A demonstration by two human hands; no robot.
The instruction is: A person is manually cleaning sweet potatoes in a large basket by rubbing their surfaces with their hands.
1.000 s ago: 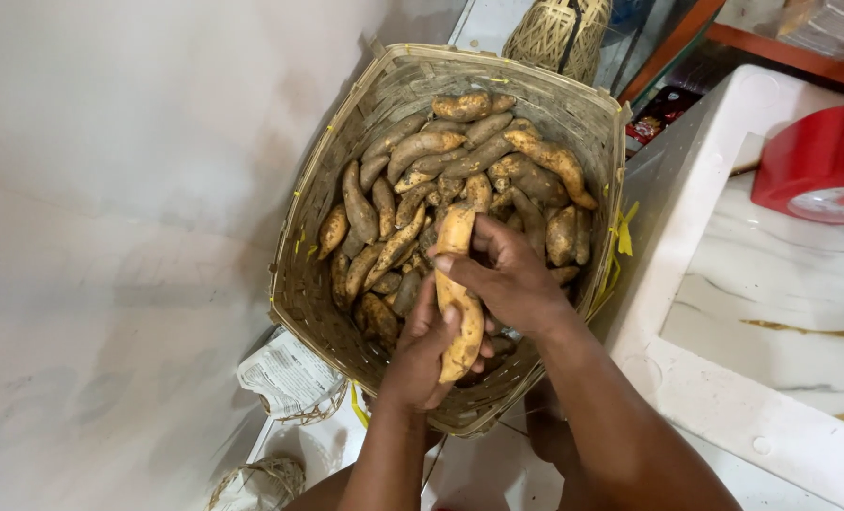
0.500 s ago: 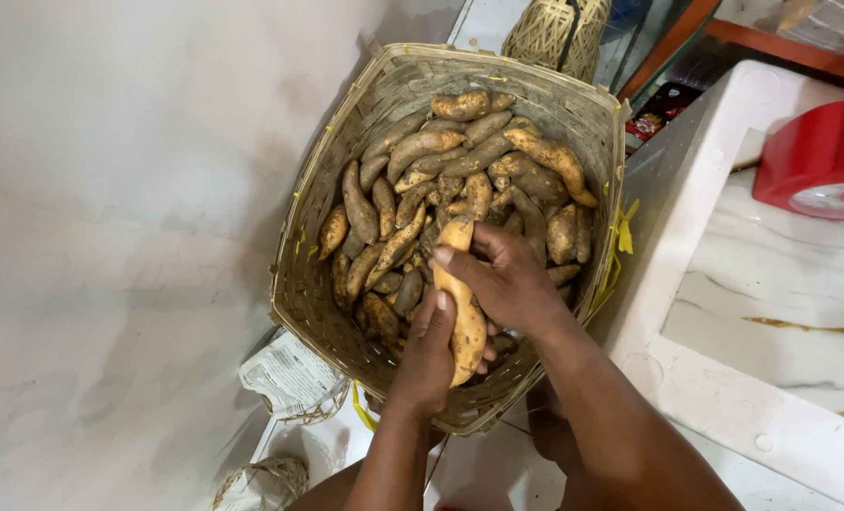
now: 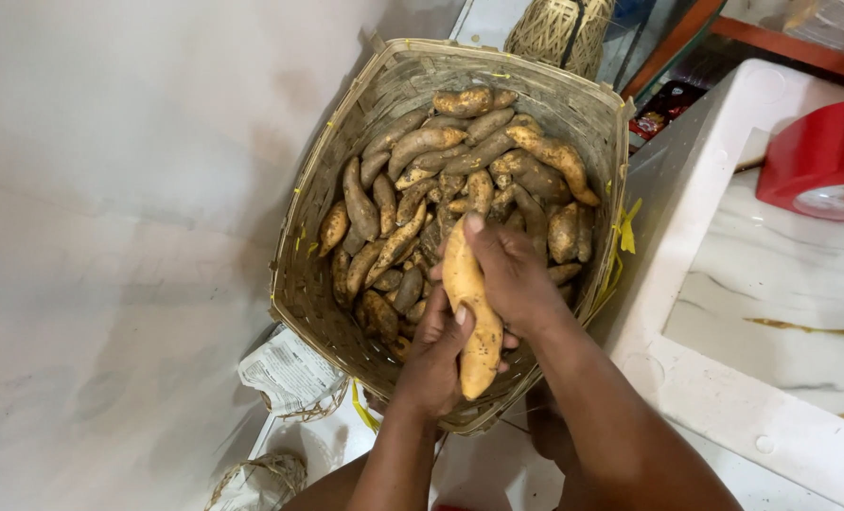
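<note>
Raised slightly, sweet potato [image 3: 469, 312] stands lengthwise (tip away), both hands' [image 3: 512, 274] grip clamped round it.

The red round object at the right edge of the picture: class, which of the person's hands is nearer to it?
Right. The right hand, gripping the sweet potato over the woven basket, lies closer to the red round object; the left hand sits farther, on the potato's other side.

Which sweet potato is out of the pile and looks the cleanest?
The long pale one held in both hands, left hand and right hand. The others lie dirt-covered in the basket.
</note>
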